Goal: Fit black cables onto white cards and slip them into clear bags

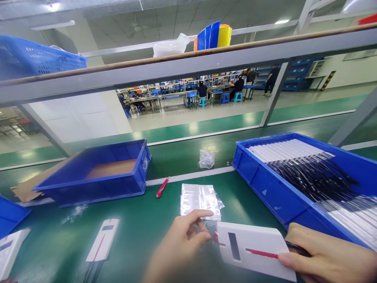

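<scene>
My right hand [324,251] grips the near end of a flat white panel [259,245] with a dark rectangular window, a red strip and a black cable [299,248]. At the panel's left end, my left hand [188,236] has thumb and fingers curled on a clear plastic bag [209,226]. How far the bag covers the panel is hard to make out. Just beyond my left hand lies a stack of clear plastic bags [198,198]. To the left, a similar white panel [103,239] rests on the green table, its dark cables toward me.
A blue bin [259,186] on the right holds rows of white panels with black cables. Another blue bin [97,186] with cardboard inside stands at left. A red cutter [163,187] and crumpled plastic [206,158] lie between them. A shelf beam [188,63] crosses above.
</scene>
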`<state>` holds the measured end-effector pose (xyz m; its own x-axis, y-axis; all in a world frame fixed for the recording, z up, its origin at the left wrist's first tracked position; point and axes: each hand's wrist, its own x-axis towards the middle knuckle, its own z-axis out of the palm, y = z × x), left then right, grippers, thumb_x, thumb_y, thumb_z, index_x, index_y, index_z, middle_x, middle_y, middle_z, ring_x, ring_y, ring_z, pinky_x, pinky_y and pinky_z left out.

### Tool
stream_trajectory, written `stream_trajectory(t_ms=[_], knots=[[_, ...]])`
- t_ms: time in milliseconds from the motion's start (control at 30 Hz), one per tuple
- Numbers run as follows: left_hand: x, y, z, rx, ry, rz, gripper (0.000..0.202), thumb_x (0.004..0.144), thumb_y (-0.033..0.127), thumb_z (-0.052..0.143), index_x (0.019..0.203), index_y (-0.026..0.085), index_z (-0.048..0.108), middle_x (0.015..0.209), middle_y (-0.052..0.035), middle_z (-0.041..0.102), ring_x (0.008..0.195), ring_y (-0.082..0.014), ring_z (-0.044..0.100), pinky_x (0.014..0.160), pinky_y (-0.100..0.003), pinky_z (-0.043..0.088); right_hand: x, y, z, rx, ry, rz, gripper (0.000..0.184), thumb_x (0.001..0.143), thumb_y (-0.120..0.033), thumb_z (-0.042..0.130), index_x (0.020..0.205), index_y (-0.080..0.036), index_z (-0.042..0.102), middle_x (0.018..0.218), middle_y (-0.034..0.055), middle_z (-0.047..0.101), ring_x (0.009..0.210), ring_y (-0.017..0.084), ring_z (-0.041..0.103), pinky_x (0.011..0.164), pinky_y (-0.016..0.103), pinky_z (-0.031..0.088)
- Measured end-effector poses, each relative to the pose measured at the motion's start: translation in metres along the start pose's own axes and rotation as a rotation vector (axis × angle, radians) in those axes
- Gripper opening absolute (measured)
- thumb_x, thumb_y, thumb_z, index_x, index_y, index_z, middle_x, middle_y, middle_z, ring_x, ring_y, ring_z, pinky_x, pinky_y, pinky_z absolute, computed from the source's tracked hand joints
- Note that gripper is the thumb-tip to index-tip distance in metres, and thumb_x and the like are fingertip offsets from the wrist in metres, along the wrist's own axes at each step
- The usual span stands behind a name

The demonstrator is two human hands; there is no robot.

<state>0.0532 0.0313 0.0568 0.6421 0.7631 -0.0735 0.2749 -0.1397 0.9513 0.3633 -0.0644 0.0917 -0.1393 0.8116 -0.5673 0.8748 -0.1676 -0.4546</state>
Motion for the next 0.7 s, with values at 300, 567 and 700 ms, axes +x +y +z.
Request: stream_trajectory(t_ms=[300, 567, 700], knots=[[-0.003, 0.004, 0.001, 0.055, 0.038, 0.008, 0.036, 0.086, 0.020, 0.063, 0.117, 0.035, 0.072, 0.091, 0.0024, 0.066, 0.066, -0.0101, 0.045, 0.065, -0.022, 0.037, -0.002, -0.002, -0.002, 0.032, -0.018, 0.011, 0.045, 0.090, -0.063, 0.046, 0.064, -0.026, 0.049, 0.061, 0.0005, 0.070, 0.065, 0.023, 0.060, 0.075, 0.035, 0.044], [-0.003, 0.010, 0.002, 0.066, 0.018, 0.036, 0.029, 0.086, 0.020, 0.062, 0.111, 0.028, 0.075, 0.088, 0.0013, 0.070, 0.063, -0.0106, 0.044, 0.063, -0.023, 0.035, -0.003, -0.006, -0.004, 0.103, 0.012, -0.038, 0.038, 0.091, -0.061, 0.049, 0.081, -0.026, 0.059, 0.062, -0.0009, 0.070, 0.062, 0.021, 0.059, 0.069, 0.033, 0.043], [-0.005, 0.012, 0.002, 0.095, -0.007, 0.029, 0.032, 0.084, 0.021, 0.066, 0.113, 0.029, 0.075, 0.090, 0.0026, 0.071, 0.060, -0.0100, 0.039, 0.060, -0.023, 0.032, -0.002, -0.003, -0.001, 0.134, -0.006, -0.045, 0.036, 0.091, -0.060, 0.048, 0.084, -0.026, 0.057, 0.063, -0.0013, 0.068, 0.063, 0.022, 0.059, 0.070, 0.033, 0.043]])
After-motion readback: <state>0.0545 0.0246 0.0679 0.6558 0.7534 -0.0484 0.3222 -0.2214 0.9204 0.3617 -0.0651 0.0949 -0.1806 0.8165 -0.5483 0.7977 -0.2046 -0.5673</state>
